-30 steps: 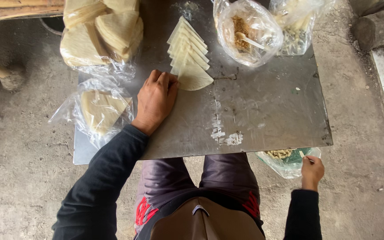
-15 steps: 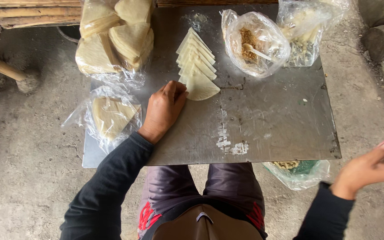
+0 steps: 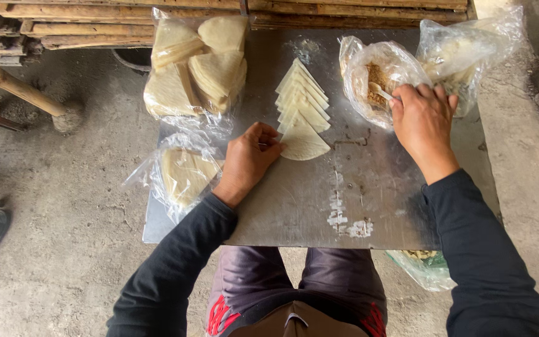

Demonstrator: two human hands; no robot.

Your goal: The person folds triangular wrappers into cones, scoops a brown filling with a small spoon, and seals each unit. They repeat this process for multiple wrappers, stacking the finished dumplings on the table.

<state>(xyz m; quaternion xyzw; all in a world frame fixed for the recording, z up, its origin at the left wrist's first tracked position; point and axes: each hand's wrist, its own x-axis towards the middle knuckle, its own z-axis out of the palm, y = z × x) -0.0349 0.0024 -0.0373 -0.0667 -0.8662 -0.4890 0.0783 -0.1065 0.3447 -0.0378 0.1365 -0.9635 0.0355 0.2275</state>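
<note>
Since a moment ago, right hand (image 3: 424,122) has come up to grip the spoon (image 3: 380,92) in the filling bag (image 3: 378,78). Left hand (image 3: 247,159), fingers curled and holding nothing, touches the nearest wrapper (image 3: 304,142) on the tabletop (image 3: 369,193).

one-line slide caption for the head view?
Left hand on fanned wrapper wedges; right hand holds spoon in filling bag.

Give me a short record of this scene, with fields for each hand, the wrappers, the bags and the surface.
left hand: fingers rest on the nearest wrapper's edge
right hand: grips a spoon in the filling bag
wrappers: pale wedges, overlapped in a row
filling: brown, crumbly
other bags: stacked wrappers far left; smaller bag at the left edge
surface: grey metal sheet, white smears
</note>
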